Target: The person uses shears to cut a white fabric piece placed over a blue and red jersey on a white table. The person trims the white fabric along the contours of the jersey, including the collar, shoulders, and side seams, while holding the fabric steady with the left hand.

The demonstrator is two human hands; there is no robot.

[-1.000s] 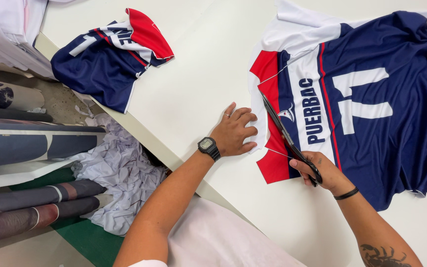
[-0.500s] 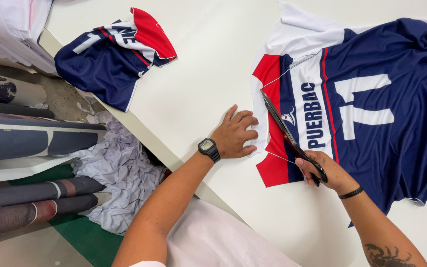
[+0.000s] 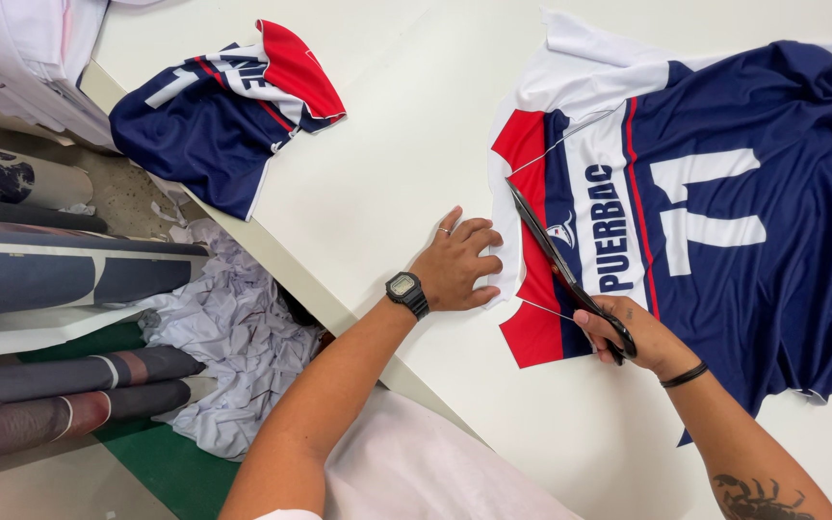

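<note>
Scissors [image 3: 556, 260] barely shifted, right hand [image 3: 628, 332] grip closed on handles, left hand [image 3: 456, 265] flat beside jersey [image 3: 724, 212]

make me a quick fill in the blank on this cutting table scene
1. The right hand holds black-handled ____ over the navy, red and white jersey.
2. The left hand lies flat on the white ____, fingertips at the jersey's edge.
3. The left wrist wears a black ____.
4. A second, folded navy jersey lies on the table's far ____ side.

Missing words: scissors; table; watch; left
</note>
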